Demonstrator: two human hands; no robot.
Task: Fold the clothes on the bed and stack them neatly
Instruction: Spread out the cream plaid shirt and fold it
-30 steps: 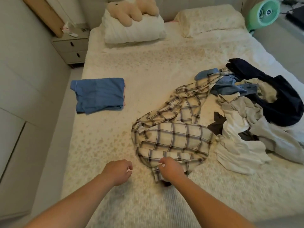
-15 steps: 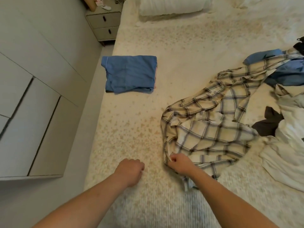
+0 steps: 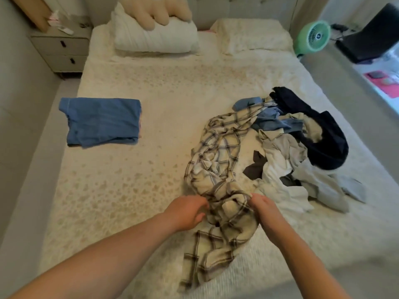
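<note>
**Both hands on the plaid shirt, one garment folded so far**

Head view, the only one we've got. Lower centre of the frame: the left hand (image 3: pixel 186 212) and the right hand (image 3: pixel 264 209) are on the crumpled cream-and-dark plaid cotton shirt (image 3: pixel 218 175), one either side of a bunched section. The left grip is curled with fingertips pinching the cloth's edge; the right grip is pressed together on a gathered fold. The shirt trails from the near edge of the cream floral-patterned bed (image 3: pixel 129 180) up toward the centre right, where its far end runs into the loose heap of white, grey, blue and navy clothes (image 3: pixel 302 152).

Middle left of the frame, well apart from all that: a neatly folded blue fabric garment (image 3: pixel 101 121), lying flat, the start of the stack by the look of it.

Now the handling call. This shirt looks light, soft and floppy; it won't hold any shape unaided. It seems tangled at the heap end, so a hard tug could drag neighbours along. Best bet, I'd say: find the collar or shoulder seams, lift it clear, shake it out, then lay it flat on open bed before folding.
</note>
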